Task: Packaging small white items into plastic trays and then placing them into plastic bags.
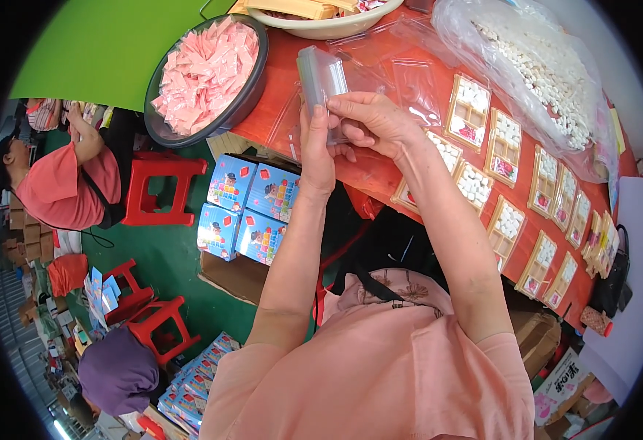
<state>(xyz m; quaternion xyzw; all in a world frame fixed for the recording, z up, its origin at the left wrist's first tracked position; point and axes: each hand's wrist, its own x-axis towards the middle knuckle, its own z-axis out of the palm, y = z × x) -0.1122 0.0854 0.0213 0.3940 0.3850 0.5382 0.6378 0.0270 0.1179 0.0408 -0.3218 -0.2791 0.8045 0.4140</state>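
Above the red table (281,95) I hold up a stack of clear plastic covers (320,72). My left hand (317,147) is closed around the lower end of the stack, thumb along its face. My right hand (373,121) pinches the stack's right edge, its other fingers curled below. More clear plastic covers (418,92) lie loose on the table just beyond my hands. To the right stand rows of small wooden trays (469,110), filled with white pieces and a colourful packet. Several finished-looking trays (503,147) sit near my right forearm.
A dark tub of pink packets (252,92) stands at the left, with a pale basin (321,29) beyond. A clear bag of white pieces (541,81) lies at the far right. Below left are blue printed boxes (263,191) in a carton, red stools (162,187) and a seated person (68,183).
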